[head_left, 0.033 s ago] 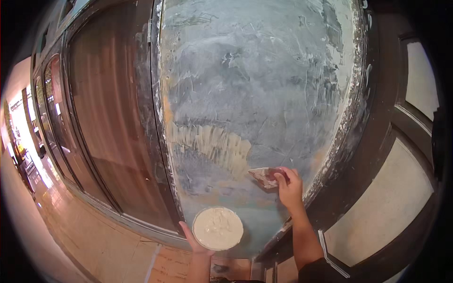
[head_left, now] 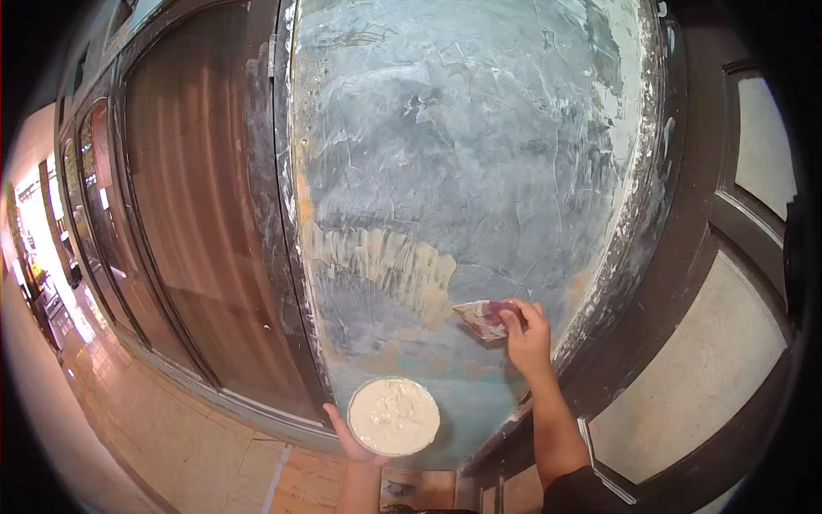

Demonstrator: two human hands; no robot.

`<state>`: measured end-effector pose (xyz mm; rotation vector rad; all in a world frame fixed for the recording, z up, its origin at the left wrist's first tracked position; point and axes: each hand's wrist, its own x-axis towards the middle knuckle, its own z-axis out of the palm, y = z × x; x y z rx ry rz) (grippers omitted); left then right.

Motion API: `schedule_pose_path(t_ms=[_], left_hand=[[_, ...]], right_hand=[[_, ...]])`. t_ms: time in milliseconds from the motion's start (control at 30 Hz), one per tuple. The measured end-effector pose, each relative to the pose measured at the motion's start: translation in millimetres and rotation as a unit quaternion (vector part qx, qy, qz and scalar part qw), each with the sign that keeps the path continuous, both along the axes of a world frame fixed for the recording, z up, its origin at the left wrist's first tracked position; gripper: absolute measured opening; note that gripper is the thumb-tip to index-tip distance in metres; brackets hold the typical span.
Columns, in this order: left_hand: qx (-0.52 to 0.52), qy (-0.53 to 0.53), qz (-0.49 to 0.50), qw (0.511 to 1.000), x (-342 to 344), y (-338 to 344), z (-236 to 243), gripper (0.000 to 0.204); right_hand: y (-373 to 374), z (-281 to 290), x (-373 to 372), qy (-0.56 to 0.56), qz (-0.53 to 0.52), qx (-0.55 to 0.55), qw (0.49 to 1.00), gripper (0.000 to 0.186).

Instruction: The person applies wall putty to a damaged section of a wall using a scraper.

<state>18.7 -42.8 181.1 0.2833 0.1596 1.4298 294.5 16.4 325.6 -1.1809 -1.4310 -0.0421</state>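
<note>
My left hand [head_left: 353,441] cups a round tub [head_left: 354,434] from its left side and below, thumb up along the rim. Cream-coloured putty [head_left: 392,413] fills it, its surface lumpy. In my right hand [head_left: 531,341] is a scraper [head_left: 485,319], pinched at its reddish-brown end with the thumb in front. Pale putty smears its flat blade, whose tip points left towards the wall. On the grey-blue wall [head_left: 445,171], a ridged cream patch of putty [head_left: 394,270] ends just left of the blade. Whether the blade touches the wall I cannot tell.
Left of the wall stands a dark-framed glass panel [head_left: 197,197] with a brown curtain behind it. At the right is a dark wooden door [head_left: 698,343] with pale panels. Tiled floor [head_left: 188,428] runs along the lower left, and brown cardboard [head_left: 312,484] lies below the tub.
Hardly anything differs: the tub and the scraper have shifted only very slightly, both still held in the same hands.
</note>
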Motion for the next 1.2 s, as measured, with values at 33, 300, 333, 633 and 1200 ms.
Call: schedule_pose_path(t_ms=[33,300,333,633,1200], left_hand=[[0.016,0.004,-0.001,1.000,-3.9,1.4,-2.7,0.108],[0.027,0.017,-0.001,0.999,-21.7,13.6,-22.1,0.108],[0.028,0.027,-0.002,0.999,-22.8,16.2,-18.9,0.108],[0.029,0.027,0.012,0.999,-28.0,20.2,-14.6,0.109],[0.012,0.033,0.009,0.999,-28.2,26.8,-17.5,0.104]], right_hand=[[6.1,3.7,1.8,-0.004,-0.001,0.018,1.000,0.020],[23.1,20.1,-3.6,-0.095,-0.041,0.041,0.994,0.027],[26.4,19.7,-4.5,-0.098,-0.045,0.043,0.993,0.027],[39.8,15.8,-4.7,-0.109,-0.065,0.047,0.991,0.027],[39.2,0.1,0.7,-0.151,-0.067,0.030,0.986,0.025]])
